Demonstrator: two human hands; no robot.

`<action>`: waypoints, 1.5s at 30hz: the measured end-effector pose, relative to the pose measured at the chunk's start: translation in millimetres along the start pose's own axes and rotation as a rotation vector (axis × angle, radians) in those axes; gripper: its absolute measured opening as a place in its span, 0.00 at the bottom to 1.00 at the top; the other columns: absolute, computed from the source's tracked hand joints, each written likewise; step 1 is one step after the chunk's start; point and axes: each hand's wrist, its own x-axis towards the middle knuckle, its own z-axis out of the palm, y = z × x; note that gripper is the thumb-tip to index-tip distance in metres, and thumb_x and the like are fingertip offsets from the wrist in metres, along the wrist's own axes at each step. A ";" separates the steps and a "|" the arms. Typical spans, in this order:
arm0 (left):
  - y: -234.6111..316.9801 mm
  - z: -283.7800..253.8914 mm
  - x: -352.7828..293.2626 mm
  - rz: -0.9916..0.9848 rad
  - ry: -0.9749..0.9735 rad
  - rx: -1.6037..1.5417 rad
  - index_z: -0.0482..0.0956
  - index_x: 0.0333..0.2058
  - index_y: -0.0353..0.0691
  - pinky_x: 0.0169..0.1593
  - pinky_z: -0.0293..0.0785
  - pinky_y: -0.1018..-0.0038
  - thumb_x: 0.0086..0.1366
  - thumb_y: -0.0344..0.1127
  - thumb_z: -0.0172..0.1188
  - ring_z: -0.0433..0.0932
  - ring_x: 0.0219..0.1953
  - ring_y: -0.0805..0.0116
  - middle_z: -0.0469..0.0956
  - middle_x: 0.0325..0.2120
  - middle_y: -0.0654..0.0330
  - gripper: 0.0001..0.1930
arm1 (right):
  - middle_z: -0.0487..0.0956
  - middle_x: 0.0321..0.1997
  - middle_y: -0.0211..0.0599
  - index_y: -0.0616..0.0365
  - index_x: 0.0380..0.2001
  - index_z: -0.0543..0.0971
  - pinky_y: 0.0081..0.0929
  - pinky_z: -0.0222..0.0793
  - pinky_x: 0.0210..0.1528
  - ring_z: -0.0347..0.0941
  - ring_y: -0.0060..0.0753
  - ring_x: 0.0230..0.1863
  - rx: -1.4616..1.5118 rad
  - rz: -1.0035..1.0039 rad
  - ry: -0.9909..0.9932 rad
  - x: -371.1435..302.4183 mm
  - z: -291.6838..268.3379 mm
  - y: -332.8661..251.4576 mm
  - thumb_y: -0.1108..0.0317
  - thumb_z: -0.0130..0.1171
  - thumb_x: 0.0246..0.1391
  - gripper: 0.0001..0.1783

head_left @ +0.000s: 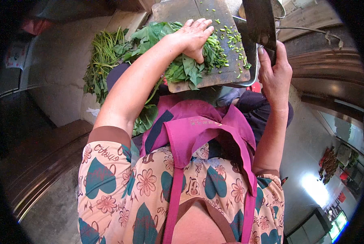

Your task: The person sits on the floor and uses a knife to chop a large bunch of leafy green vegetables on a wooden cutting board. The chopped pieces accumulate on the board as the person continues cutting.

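Note:
My left hand (195,37) lies on a pile of leafy greens (183,71), its fingers stretched out and a little apart. Beneath them is a wooden cutting board (230,76) with worn, dark edges. Short chopped green stems (232,38) are scattered to the right of the pile. My right hand (277,77) is wrapped round the handle of a cleaver (261,20), thumb near the base of the blade. The dark, wide blade is lifted beyond the board's right edge, apart from the greens; its top runs out of the picture.
A bundle of long-stemmed greens (102,55) lies left of the board, with loose leaves (146,118) hanging lower down. A metal basin (253,61) shows under the board's right side. My magenta apron (198,132) and knees are close below the board. Wooden furniture (332,67) stands at right.

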 end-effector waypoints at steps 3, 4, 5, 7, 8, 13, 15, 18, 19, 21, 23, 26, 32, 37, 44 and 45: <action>-2.1 -10.4 9.3 -0.042 -0.158 -0.044 0.57 0.63 0.34 0.69 0.45 0.54 0.34 0.49 0.71 0.48 0.69 0.53 0.53 0.66 0.48 0.56 | 0.78 0.29 0.55 0.56 0.46 0.69 0.48 0.69 0.31 0.76 0.61 0.34 -0.120 -0.065 0.069 1.6 19.6 6.3 0.64 0.56 0.59 0.15; -2.9 -9.0 8.1 -0.030 -0.115 -0.080 0.61 0.60 0.33 0.66 0.52 0.55 0.34 0.49 0.72 0.54 0.67 0.53 0.58 0.63 0.48 0.53 | 0.77 0.30 0.58 0.57 0.45 0.67 0.52 0.68 0.31 0.75 0.64 0.35 -0.125 -0.070 0.058 -2.3 32.2 6.3 0.63 0.55 0.59 0.15; -2.2 -7.9 7.8 -0.058 -0.134 -0.081 0.63 0.58 0.33 0.65 0.54 0.56 0.34 0.48 0.72 0.57 0.65 0.53 0.61 0.60 0.48 0.51 | 0.77 0.32 0.61 0.58 0.44 0.67 0.53 0.68 0.33 0.74 0.67 0.36 -0.146 0.055 -0.043 -7.1 48.6 17.2 0.63 0.56 0.58 0.16; 10.7 -19.4 2.5 -0.112 -0.174 -0.082 0.67 0.55 0.33 0.62 0.60 0.58 0.34 0.48 0.73 0.62 0.61 0.53 0.65 0.56 0.48 0.47 | 0.77 0.34 0.62 0.59 0.44 0.67 0.54 0.68 0.35 0.73 0.69 0.36 -0.124 0.121 -0.262 -18.1 75.6 38.6 0.62 0.56 0.57 0.16; 15.6 -13.5 -4.1 -0.137 -0.063 -0.043 0.71 0.48 0.34 0.56 0.65 0.61 0.34 0.46 0.73 0.68 0.54 0.53 0.70 0.47 0.50 0.40 | 0.77 0.34 0.62 0.59 0.44 0.67 0.53 0.69 0.36 0.73 0.69 0.36 -0.065 0.104 -0.200 -18.3 75.3 44.0 0.62 0.56 0.57 0.16; 28.8 -17.9 -11.9 -0.172 0.005 -0.050 0.73 0.41 0.37 0.50 0.68 0.61 0.35 0.44 0.73 0.71 0.48 0.53 0.72 0.40 0.52 0.32 | 0.78 0.33 0.57 0.58 0.45 0.68 0.50 0.70 0.35 0.74 0.65 0.37 0.030 0.113 -0.026 -4.1 38.9 -2.4 0.63 0.55 0.58 0.16; 29.5 -20.7 -9.8 -0.183 -0.015 -0.047 0.74 0.40 0.37 0.51 0.68 0.62 0.36 0.45 0.73 0.72 0.48 0.54 0.73 0.41 0.51 0.32 | 0.78 0.33 0.57 0.57 0.45 0.67 0.52 0.69 0.35 0.74 0.65 0.36 0.036 0.063 0.049 -9.1 42.8 -5.1 0.63 0.55 0.59 0.15; 34.1 -27.0 -10.3 -0.216 -0.057 -0.058 0.75 0.41 0.37 0.51 0.69 0.63 0.36 0.47 0.74 0.75 0.47 0.54 0.75 0.41 0.50 0.33 | 0.77 0.31 0.61 0.57 0.44 0.67 0.57 0.68 0.37 0.74 0.68 0.35 -0.174 0.064 -0.158 -13.6 77.8 27.3 0.62 0.54 0.59 0.14; 34.7 -26.9 -10.6 -0.232 -0.055 -0.063 0.75 0.41 0.37 0.51 0.69 0.63 0.36 0.47 0.74 0.75 0.47 0.53 0.75 0.41 0.50 0.33 | 0.77 0.31 0.63 0.59 0.44 0.67 0.57 0.68 0.38 0.73 0.69 0.36 -0.129 0.113 -0.319 -6.8 80.6 32.5 0.61 0.53 0.59 0.16; 36.0 -24.6 -10.1 -0.269 -0.055 -0.073 0.75 0.41 0.36 0.51 0.70 0.64 0.36 0.47 0.73 0.76 0.46 0.53 0.76 0.40 0.49 0.33 | 0.77 0.30 0.62 0.59 0.45 0.67 0.56 0.68 0.38 0.73 0.68 0.36 -0.065 0.162 -0.269 -2.4 64.6 22.1 0.61 0.54 0.59 0.16; 39.3 -27.4 -9.2 -0.312 -0.079 -0.058 0.75 0.43 0.35 0.51 0.70 0.64 0.38 0.47 0.73 0.76 0.45 0.53 0.75 0.42 0.49 0.33 | 0.78 0.31 0.59 0.59 0.45 0.68 0.51 0.69 0.35 0.75 0.65 0.35 -0.025 0.100 -0.103 -7.2 43.8 -6.7 0.64 0.55 0.59 0.15; 41.6 -31.2 -7.2 -0.388 -0.155 -0.093 0.75 0.45 0.35 0.51 0.69 0.64 0.38 0.48 0.73 0.76 0.46 0.54 0.75 0.43 0.49 0.35 | 0.77 0.30 0.57 0.59 0.45 0.68 0.51 0.69 0.32 0.75 0.64 0.33 0.118 0.032 0.083 -24.1 40.0 -15.7 0.65 0.56 0.58 0.15; 42.2 -31.3 -4.0 -0.462 -0.176 -0.132 0.74 0.46 0.34 0.53 0.68 0.63 0.38 0.50 0.73 0.76 0.47 0.55 0.75 0.44 0.48 0.37 | 0.76 0.27 0.58 0.58 0.42 0.67 0.53 0.67 0.31 0.73 0.67 0.31 -0.130 -0.039 -0.088 -24.9 60.5 10.8 0.65 0.56 0.58 0.14; 47.5 -36.1 -6.4 -0.460 -0.172 -0.115 0.74 0.45 0.33 0.52 0.69 0.64 0.39 0.49 0.72 0.76 0.48 0.54 0.75 0.45 0.47 0.36 | 0.78 0.28 0.51 0.57 0.45 0.68 0.44 0.71 0.29 0.77 0.58 0.29 0.073 -0.106 0.170 -26.2 47.5 -13.0 0.65 0.58 0.58 0.16; 44.6 -26.8 -7.6 -0.475 -0.130 -0.101 0.73 0.45 0.34 0.53 0.69 0.64 0.38 0.49 0.71 0.76 0.48 0.55 0.75 0.44 0.48 0.36 | 0.77 0.29 0.57 0.59 0.44 0.67 0.52 0.69 0.33 0.74 0.65 0.32 -0.100 -0.082 -0.081 -14.2 69.6 8.7 0.63 0.56 0.59 0.15; 46.5 -28.4 -7.3 -0.469 -0.131 -0.086 0.74 0.45 0.34 0.53 0.69 0.64 0.38 0.49 0.71 0.76 0.48 0.55 0.75 0.44 0.47 0.36 | 0.77 0.29 0.57 0.59 0.44 0.67 0.51 0.69 0.32 0.75 0.64 0.32 -0.061 -0.107 0.000 -14.0 57.8 -4.3 0.63 0.56 0.59 0.15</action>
